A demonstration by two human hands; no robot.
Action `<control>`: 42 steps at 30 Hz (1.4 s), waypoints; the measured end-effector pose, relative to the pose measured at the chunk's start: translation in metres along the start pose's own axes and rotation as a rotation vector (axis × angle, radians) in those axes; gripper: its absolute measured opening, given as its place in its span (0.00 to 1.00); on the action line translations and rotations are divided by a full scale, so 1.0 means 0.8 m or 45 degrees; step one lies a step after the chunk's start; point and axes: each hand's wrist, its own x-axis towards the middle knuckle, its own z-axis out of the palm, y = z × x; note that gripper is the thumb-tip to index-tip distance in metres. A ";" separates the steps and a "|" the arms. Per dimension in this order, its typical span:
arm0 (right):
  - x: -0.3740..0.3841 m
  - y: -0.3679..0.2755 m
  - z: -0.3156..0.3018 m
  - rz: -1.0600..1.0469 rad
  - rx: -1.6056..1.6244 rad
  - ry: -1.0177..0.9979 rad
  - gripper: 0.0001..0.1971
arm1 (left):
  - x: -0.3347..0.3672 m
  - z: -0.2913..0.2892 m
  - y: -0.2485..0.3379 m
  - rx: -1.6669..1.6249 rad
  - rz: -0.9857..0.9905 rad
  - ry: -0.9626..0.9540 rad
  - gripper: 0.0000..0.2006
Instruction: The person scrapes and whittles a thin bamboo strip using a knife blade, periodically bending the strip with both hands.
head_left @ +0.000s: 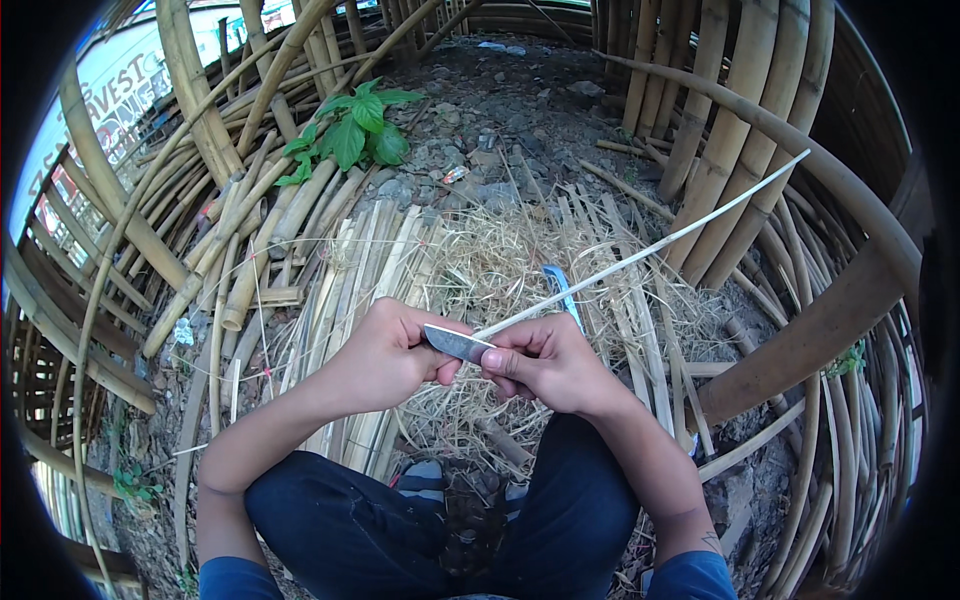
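Between my two hands is a knife (462,344) with a short, wide grey blade. My right hand (550,362) is closed on it, thumb against the blade and the handle hidden in the fist. My left hand (385,355) is closed at the blade's other end, its fingers curled round the near end of a thin pale bamboo stick (660,245). The stick passes by the blade and slants over my right hand, up to the far right. Where stick and blade meet is partly covered by fingers.
Bamboo shavings (490,260) cover split slats (365,270) before my knees. A narrow blue object (563,290) lies among them. Bamboo poles (750,130) stand at the right, and a thick curved pole (800,130) arches there. More poles (250,230) and a leafy plant (355,130) are at the left.
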 end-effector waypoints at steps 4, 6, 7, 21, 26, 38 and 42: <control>-0.004 -0.003 -0.002 -0.032 -0.027 0.087 0.10 | 0.000 -0.002 0.000 -0.010 -0.002 -0.022 0.14; -0.004 -0.003 -0.006 -0.021 -0.055 0.109 0.10 | -0.001 -0.004 -0.002 0.001 -0.017 0.007 0.13; -0.005 -0.003 -0.008 -0.010 -0.084 0.132 0.10 | -0.002 -0.005 -0.003 0.012 -0.031 0.035 0.12; -0.013 0.002 -0.043 -0.050 0.009 0.297 0.10 | -0.018 -0.018 -0.004 -0.053 -0.091 0.102 0.08; -0.008 -0.004 -0.001 -0.013 0.007 0.082 0.10 | -0.006 0.003 -0.004 0.138 -0.060 0.006 0.08; -0.021 0.003 -0.047 -0.038 0.011 0.315 0.11 | -0.026 -0.008 0.001 0.089 -0.059 0.132 0.08; -0.022 -0.004 -0.034 0.003 0.066 0.220 0.11 | -0.024 -0.002 0.002 0.108 -0.064 0.142 0.09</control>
